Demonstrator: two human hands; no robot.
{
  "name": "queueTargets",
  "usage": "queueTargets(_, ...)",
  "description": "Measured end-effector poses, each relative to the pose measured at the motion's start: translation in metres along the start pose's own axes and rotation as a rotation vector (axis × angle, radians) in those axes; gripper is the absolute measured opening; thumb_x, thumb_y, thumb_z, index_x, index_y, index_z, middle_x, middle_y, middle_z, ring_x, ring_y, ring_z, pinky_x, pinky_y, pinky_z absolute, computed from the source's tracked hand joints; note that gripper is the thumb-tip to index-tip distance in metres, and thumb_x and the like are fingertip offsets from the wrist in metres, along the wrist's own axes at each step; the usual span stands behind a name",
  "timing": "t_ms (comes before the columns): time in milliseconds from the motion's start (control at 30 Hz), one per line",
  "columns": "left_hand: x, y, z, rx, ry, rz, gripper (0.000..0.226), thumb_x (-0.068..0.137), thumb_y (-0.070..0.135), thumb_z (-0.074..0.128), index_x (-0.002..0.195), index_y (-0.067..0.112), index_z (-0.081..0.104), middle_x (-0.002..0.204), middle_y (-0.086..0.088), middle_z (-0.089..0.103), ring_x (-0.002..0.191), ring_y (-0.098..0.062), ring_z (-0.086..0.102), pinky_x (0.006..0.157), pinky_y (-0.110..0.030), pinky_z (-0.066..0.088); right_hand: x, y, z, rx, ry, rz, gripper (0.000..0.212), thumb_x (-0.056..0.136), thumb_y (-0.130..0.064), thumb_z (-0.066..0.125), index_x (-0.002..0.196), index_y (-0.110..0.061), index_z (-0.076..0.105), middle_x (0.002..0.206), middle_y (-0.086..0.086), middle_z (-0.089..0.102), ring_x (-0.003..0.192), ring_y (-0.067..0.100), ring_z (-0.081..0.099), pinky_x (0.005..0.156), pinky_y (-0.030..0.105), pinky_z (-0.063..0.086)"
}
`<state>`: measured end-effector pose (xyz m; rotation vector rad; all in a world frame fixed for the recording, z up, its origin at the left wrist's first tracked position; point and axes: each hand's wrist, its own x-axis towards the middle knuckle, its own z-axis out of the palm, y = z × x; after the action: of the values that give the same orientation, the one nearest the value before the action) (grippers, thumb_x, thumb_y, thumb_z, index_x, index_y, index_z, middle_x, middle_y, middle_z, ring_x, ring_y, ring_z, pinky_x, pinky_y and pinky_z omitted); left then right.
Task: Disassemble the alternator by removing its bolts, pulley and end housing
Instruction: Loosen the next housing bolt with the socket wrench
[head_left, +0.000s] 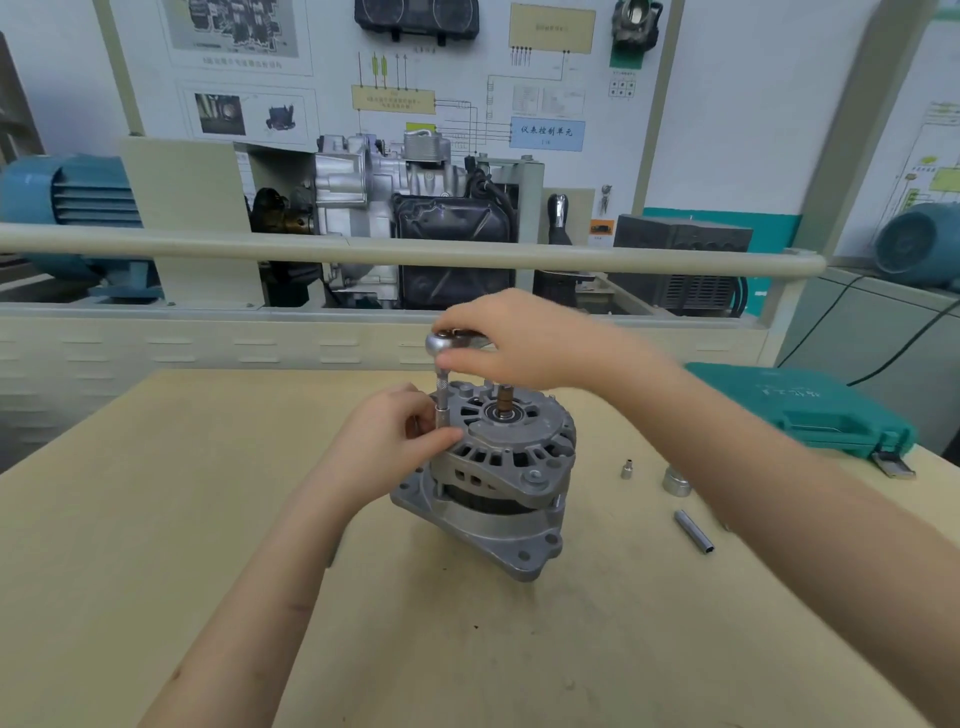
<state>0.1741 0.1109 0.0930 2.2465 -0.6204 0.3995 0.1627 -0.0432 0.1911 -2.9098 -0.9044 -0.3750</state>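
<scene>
Mid-desk, alternator (493, 467): stands shaft-up.
Right hand (524, 338): grasps ratchet (448, 343) head; keep it vertical.
Left hand (395, 431): pinches extension (442, 405); steady it.

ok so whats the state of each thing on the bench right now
alternator: upright on the table, shaft end up, no pulley on it
ratchet: standing upright at the alternator's far left edge
right hand: grips the ratchet head
left hand: pinches the ratchet's extension
tool case: shut
small socket: upright, loose
large socket: upright, loose
long socket: lying on its side
</scene>
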Motion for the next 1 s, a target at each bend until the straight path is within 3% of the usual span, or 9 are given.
queueTargets(233,0.000,0.003,0.006,0.035,0.016,0.025,0.029,0.078,0.028,0.068,0.063,0.012,0.050,0.067,0.003,0.044,0.058,-0.008,0.039,0.055,-0.017,0.034,-0.019,-0.004,0.042,0.187,0.459,0.071,0.033,0.089,-0.033,0.056,0.119,-0.019,0.059,0.107,-0.004,0.063,0.105,0.016,0.054,0.099,0.031,0.028)
queueTargets(333,-0.001,0.005,0.008,0.075,0.028,0.039,0.034,0.077,0.029,0.068,0.058,0.018,0.042,0.065,0.004,0.042,0.057,-0.008,0.038,0.052,-0.019,0.031,-0.024,-0.013,0.049,0.051,0.655,0.139,0.029,0.084,-0.037,0.062,0.106,-0.019,0.066,0.093,-0.003,0.067,0.093,0.020,0.059,0.084,0.029,0.022)
queueTargets(400,-0.001,0.006,0.008,0.060,0.027,0.035,0.035,0.076,0.028,0.068,0.057,0.017,0.041,0.064,0.003,0.043,0.056,-0.010,0.038,0.052,-0.020,0.029,-0.026,-0.020,0.054,0.013,0.767,0.172,0.029,0.079,-0.034,0.064,0.100,-0.015,0.068,0.084,0.001,0.068,0.082,0.023,0.061,0.077,0.030,0.023)
queueTargets(567,-0.002,0.007,0.006,-0.009,-0.008,0.023,0.031,0.069,0.036,0.060,0.062,0.008,0.049,0.062,0.001,0.044,0.056,-0.010,0.037,0.054,-0.023,0.030,-0.035,-0.023,0.070,0.200,1.015,0.049,0.023,0.076,-0.013,0.068,0.097,-0.003,0.068,0.092,0.008,0.068,0.087,0.023,0.062,0.087,0.030,0.038)
queueTargets(633,-0.003,0.007,0.005,-0.016,-0.007,0.028,0.036,0.067,0.040,0.058,0.066,0.004,0.053,0.063,0.000,0.045,0.056,-0.012,0.038,0.055,-0.025,0.032,-0.040,-0.025,0.075,0.399,1.093,-0.085,0.013,0.080,-0.009,0.060,0.085,0.001,0.067,0.079,0.006,0.065,0.076,0.017,0.059,0.073,0.027,0.047)
queueTargets(733,-0.003,0.006,0.004,-0.030,-0.005,0.032,0.035,0.071,0.035,0.063,0.071,0.001,0.057,0.067,-0.006,0.051,0.060,-0.016,0.044,0.058,-0.034,0.039,-0.044,-0.028,0.071,0.824,0.810,0.048,0.019,0.088,-0.017,0.055,0.071,-0.012,0.060,0.062,-0.013,0.055,0.061,0.003,0.051,0.060,0.017,0.043)
queueTargets(833,-0.003,0.006,0.004,-0.052,0.009,0.040,0.028,0.073,0.028,0.069,0.066,0.004,0.055,0.065,-0.005,0.050,0.057,-0.010,0.042,0.057,-0.029,0.038,-0.044,-0.024,0.064,1.226,0.401,0.304,0.014,0.092,-0.028,0.051,0.085,-0.021,0.062,0.078,-0.005,0.066,0.075,0.005,0.064,0.073,0.023,0.054)
queueTargets(900,-0.003,0.006,0.006,-0.034,0.005,0.036,0.028,0.073,0.027,0.069,0.069,0.002,0.057,0.065,-0.004,0.050,0.055,-0.005,0.041,0.056,-0.022,0.036,-0.043,-0.023,0.062,1.626,0.320,0.298,0.015,0.093,-0.024,0.049,0.101,-0.019,0.060,0.093,0.004,0.067,0.087,0.009,0.067,0.079,0.022,0.054)
queueTargets(1000,-0.003,0.009,0.008,0.001,0.012,0.025,0.026,0.072,0.025,0.068,0.064,0.006,0.052,0.061,0.003,0.045,0.053,-0.005,0.040,0.052,-0.018,0.032,-0.040,-0.028,0.067,1.953,0.372,0.249,0.023,0.096,-0.018,0.043,0.115,-0.012,0.055,0.101,0.009,0.067,0.100,0.015,0.065,0.082,0.023,0.054)
